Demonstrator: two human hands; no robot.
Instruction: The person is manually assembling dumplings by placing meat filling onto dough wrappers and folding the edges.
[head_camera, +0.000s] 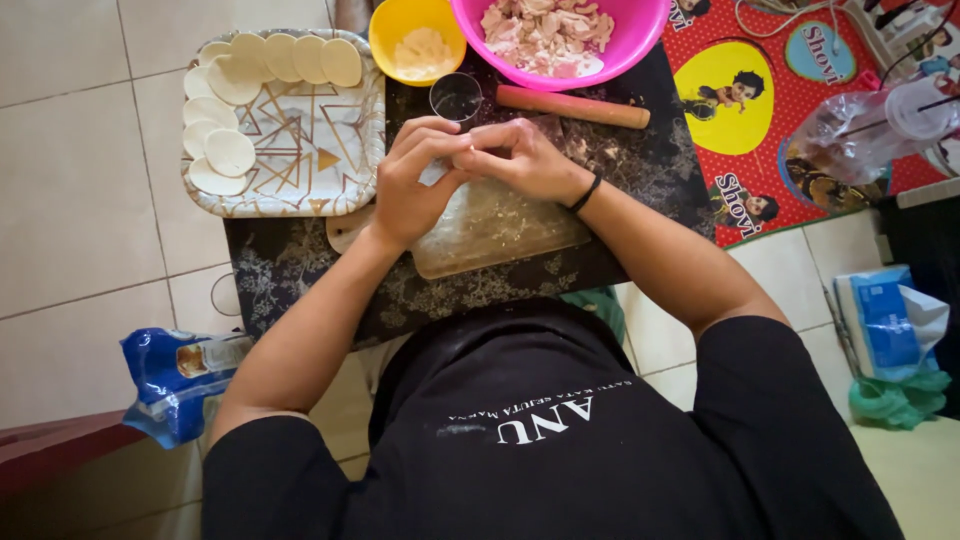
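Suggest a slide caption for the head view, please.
Both hands, left and right, pinch dough over a board beside a tray of rounds.

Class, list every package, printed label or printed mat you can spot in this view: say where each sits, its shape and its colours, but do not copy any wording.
Blue plastic bag: floor, lower left, crumpled, blue with a white and orange panel.
Blue and white pack: floor, right edge, soft, above a green bag.
Printed mat: upper right, red with white dots, yellow and blue cartoon ovals.
Clear bag: on that mat, crinkled, transparent.
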